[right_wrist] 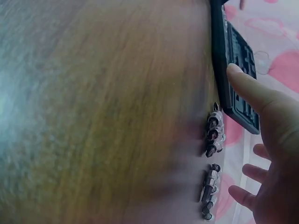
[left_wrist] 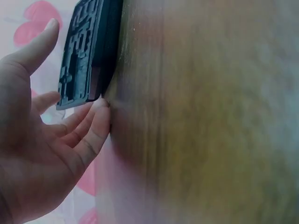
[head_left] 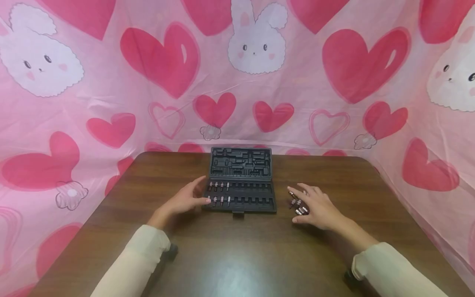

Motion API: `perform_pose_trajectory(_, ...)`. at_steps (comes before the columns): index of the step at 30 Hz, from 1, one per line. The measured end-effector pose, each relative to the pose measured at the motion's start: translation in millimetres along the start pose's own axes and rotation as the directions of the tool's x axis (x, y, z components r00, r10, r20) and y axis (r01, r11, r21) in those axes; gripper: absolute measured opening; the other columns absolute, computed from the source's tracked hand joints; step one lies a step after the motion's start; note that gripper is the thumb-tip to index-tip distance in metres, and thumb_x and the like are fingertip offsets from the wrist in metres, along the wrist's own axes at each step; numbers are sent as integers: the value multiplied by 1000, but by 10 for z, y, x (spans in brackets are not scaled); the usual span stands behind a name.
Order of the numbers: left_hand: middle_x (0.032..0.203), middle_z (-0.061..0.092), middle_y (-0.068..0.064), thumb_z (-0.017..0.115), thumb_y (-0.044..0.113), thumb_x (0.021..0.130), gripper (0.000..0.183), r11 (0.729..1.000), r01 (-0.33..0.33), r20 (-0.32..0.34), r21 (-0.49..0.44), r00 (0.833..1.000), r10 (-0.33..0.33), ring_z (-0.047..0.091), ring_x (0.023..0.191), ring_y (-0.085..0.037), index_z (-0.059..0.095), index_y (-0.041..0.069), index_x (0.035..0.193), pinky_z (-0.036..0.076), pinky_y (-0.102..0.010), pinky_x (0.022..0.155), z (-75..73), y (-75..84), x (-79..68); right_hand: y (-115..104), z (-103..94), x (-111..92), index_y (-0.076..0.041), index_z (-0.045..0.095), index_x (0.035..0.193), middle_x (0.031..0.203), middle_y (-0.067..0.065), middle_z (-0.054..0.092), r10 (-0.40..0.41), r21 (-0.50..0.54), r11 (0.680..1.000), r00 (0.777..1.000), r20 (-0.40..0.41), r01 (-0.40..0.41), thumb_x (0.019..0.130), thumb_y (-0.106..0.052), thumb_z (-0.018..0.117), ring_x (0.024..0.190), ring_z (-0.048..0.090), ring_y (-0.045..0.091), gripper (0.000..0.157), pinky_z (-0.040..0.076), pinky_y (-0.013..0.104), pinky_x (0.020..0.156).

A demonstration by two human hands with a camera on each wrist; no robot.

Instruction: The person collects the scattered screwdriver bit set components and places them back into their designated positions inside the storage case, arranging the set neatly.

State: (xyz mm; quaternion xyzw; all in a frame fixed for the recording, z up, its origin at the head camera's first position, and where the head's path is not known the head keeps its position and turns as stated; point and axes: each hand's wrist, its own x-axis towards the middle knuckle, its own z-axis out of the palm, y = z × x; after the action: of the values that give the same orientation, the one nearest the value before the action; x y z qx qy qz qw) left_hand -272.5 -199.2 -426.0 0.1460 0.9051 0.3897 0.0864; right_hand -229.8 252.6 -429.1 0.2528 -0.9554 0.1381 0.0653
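Observation:
An open black plastic case lies on the table with its moulded lid tilted up at the back. Several metal screwdriver bits sit in two rows in its left slots; the slots on the right hold none. My left hand is at the case's left edge, fingers spread and relaxed, thumb by the front-left corner. To the right of the case, my right hand hovers with loosely spread fingers over a small pile of loose bits. In the right wrist view, the loose bits lie on the tabletop below the fingers.
The brown wooden table reaches back to a pink cloth backdrop with hearts and rabbits, which also hangs on both sides. A latch tab sticks out from the case's front edge.

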Motion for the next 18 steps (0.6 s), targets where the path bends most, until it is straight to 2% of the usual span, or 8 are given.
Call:
perform_pose_trajectory(3, 121, 55, -15, 72, 41, 86, 86, 1000, 22, 1, -6, 1000, -22, 57, 101, -28, 25, 19, 154, 48, -48, 87, 13, -7, 12, 1, -7, -5, -25, 41, 149, 143, 18, 40, 13, 30, 999, 1000, -22, -13, 71, -53, 81, 122, 39, 41, 92, 34, 65, 90)
perform_pose_trajectory(6, 110, 57, -12, 72, 40, 86, 86, 999, 49, 11, -24, 999, -49, 58, 89, -26, 25, 19, 154, 51, -42, 76, 19, -12, 28, 8, -13, -15, -23, 44, 147, 136, 18, 45, 18, 46, 999, 999, -43, -16, 71, -49, 83, 117, 42, 38, 90, 37, 61, 90)
perform_pose_trajectory(10, 97, 58, -10, 74, 38, 86, 84, 993, 85, 36, -77, 996, -82, 57, 74, -25, 27, 18, 153, 50, -36, 61, 20, -24, 50, 27, -23, -33, -23, 45, 146, 122, 15, 51, 22, 73, 997, 998, -58, -17, 70, -45, 85, 103, 46, 30, 89, 42, 48, 79)
perform_pose_trajectory(14, 88, 60, -9, 74, 31, 87, 78, 991, 75, 60, -111, 996, -69, 55, 65, -24, 32, 14, 151, 47, -35, 53, 11, -62, 78, 51, -38, -50, -23, 45, 146, 107, 10, 52, 37, 130, 991, 998, -47, -30, 70, -42, 85, 89, 42, 22, 88, 38, 36, 68)
perform_pose_trajectory(18, 84, 63, -9, 73, 23, 88, 69, 988, 59, 85, -146, 995, -47, 55, 62, -23, 39, 11, 147, 46, -35, 51, -9, -101, 101, 84, -59, -65, -21, 47, 145, 97, 7, 51, 52, 186, 982, 998, -28, -46, 72, -36, 85, 83, 42, 20, 83, 37, 33, 66)
